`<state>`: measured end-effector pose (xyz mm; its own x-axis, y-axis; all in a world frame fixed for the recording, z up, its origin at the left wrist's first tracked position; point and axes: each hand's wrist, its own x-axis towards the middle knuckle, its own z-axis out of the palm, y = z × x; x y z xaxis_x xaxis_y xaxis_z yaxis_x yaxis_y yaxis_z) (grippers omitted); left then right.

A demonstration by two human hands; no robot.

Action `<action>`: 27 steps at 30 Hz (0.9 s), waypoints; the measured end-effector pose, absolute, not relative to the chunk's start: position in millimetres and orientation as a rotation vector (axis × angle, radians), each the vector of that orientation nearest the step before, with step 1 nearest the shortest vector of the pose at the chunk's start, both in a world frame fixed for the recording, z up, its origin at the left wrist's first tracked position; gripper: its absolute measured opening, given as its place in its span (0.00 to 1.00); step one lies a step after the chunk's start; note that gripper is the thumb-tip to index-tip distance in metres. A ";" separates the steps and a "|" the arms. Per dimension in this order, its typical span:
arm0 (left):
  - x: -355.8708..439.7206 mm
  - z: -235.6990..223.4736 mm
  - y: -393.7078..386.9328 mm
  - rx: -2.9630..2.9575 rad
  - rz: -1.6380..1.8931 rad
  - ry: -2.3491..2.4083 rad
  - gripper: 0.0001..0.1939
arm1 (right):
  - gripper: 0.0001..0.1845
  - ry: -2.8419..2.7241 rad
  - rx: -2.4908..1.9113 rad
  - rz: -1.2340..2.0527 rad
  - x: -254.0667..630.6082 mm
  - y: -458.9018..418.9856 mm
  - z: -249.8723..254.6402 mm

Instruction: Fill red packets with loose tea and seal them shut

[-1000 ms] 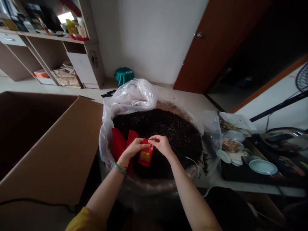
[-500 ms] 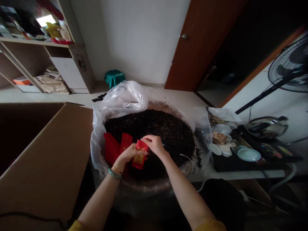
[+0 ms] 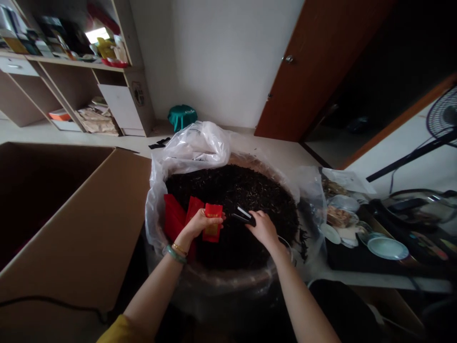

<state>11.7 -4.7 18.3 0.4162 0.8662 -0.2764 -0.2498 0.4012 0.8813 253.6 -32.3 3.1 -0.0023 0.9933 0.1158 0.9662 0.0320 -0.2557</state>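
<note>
My left hand (image 3: pixel 200 223) pinches a small red packet (image 3: pixel 213 224) with gold print, held upright over the dark dried tea leaves (image 3: pixel 250 186). Closed around the handle of a black hand-held bag sealer (image 3: pixel 243 215) is my right hand (image 3: pixel 263 228). The sealer's two jaws are apart, with a pale strip on the upper one, and they point at the packet without touching it. More red packets (image 3: pixel 174 215) lie on the leaves left of my left hand. The leaves fill a wide round container lined with a clear plastic bag (image 3: pixel 157 190).
A large cardboard box (image 3: pixel 93 209) stands at the left. To the right, a low table holds glass lids, a pale dish (image 3: pixel 387 247) and plastic tubs. A fan (image 3: pixel 442 114) stands beyond it. A teal-covered stool (image 3: pixel 183 116) is by the wall.
My right hand has left the packet's top, moved right and picked up the sealer from the leaves. My left hand still holds the packet. The view has turned slightly left.
</note>
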 end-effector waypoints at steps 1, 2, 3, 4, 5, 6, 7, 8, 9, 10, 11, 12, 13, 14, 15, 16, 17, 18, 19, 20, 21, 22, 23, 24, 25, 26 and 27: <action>12.1 17.5 -4.7 0.875 0.828 0.850 0.26 | 0.24 -1.978 -1.945 0.229 257.8 -29.4 6.8; 12.4 16.8 -4.7 0.881 0.833 0.850 0.26 | 0.23 -1.909 -1.863 0.305 261.2 -26.9 11.6; 12.7 16.4 -4.6 0.890 0.837 0.852 0.26 | 0.23 -1.853 -1.776 0.376 263.0 -24.6 17.3; 12.8 16.0 -4.6 0.900 0.842 0.855 0.26 | 0.23 -1.817 -1.689 0.443 262.5 -22.8 23.6; 12.9 15.9 -4.5 0.914 0.842 0.859 0.26 | 0.24 -1.803 -1.609 0.507 259.5 -21.2 30.1; 12.8 15.9 -4.5 0.932 0.839 0.864 0.25 | 0.24 -1.814 -1.543 0.575 253.9 -19.7 36.6; 12.7 16.1 -4.6 0.955 0.829 0.868 0.24 | 0.24 -1.849 -1.492 0.638 246.0 -18.3 42.7; 12.5 16.4 -4.6 0.984 0.817 0.869 0.23 | 0.24 -1.895 -1.457 0.687 236.7 -16.9 48.3; 12.4 16.8 -4.7 1.015 0.808 0.863 0.22 | 0.24 -1.938 -1.434 0.720 226.6 -15.3 53.1; 12.4 17.1 -4.8 1.042 0.806 0.850 0.22 | 0.24 -1.974 -1.423 0.741 216.7 -13.7 57.3; 12.6 17.4 -4.9 1.060 0.811 0.833 0.22 | 0.23 -2.001 -1.422 0.750 207.8 -12.0 60.9; 12.9 17.5 -5.0 1.069 0.817 0.813 0.23 | 0.21 -2.023 -1.428 0.748 200.3 -10.5 63.9; 13.3 17.6 -5.1 1.070 0.821 0.796 0.23 | 0.20 -2.041 -1.437 0.741 194.6 -9.2 66.5; 13.9 17.5 -5.2 1.068 0.820 0.785 0.23 | 0.18 -2.056 -1.447 0.731 190.7 -8.2 68.7; 14.4 17.3 -5.3 1.065 0.812 0.781 0.23 | 0.16 -2.068 -1.454 0.721 188.4 -7.6 70.4; 14.8 17.2 -5.4 1.064 0.801 0.780 0.22 | 0.15 -2.077 -1.459 0.713 187.4 -7.2 71.6; 15.2 17.2 -5.4 1.063 0.793 0.780 0.21 | 0.14 -2.082 -1.460 0.705 187.2 -7.2 72.4; 15.5 17.3 -5.6 1.062 0.792 0.779 0.21 | 0.14 -2.084 -1.458 0.694 187.6 -7.4 72.5; 15.7 17.7 -5.7 1.059 0.793 0.780 0.20 | 0.14 -2.082 -1.455 0.682 188.1 -7.7 72.2; 15.8 18.2 -5.9 1.056 0.795 0.783 0.20 | 0.14 -2.080 -1.454 0.668 188.5 -8.1 71.4; 15.8 18.8 -6.2 1.052 0.797 0.786 0.20 | 0.14 -2.078 -1.454 0.655 188.8 -8.4 70.2; 15.7 19.5 -6.5 1.047 0.800 0.790 0.20 | 0.14 -2.075 -1.455 0.643 188.8 -8.6 68.8; 15.6 20.1 -6.9 1.042 0.800 0.792 0.20 | 0.13 -2.072 -1.458 0.632 188.5 -8.7 67.3; 15.5 20.7 -7.2 1.036 0.800 0.794 0.20 | 0.14 -2.070 -1.461 0.623 188.2 -8.6 65.9; 15.4 21.0 -7.4 1.033 0.801 0.795 0.20 | 0.14 -2.067 -1.464 0.616 187.8 -8.5 64.8; 15.3 21.2 -7.6 1.034 0.801 0.797 0.20 | 0.14 -2.066 -1.465 0.613 187.6 -8.3 64.1; 15.1 21.2 -7.6 1.038 0.797 0.801 0.20 | 0.14 -2.066 -1.465 0.617 187.5 -8.1 63.9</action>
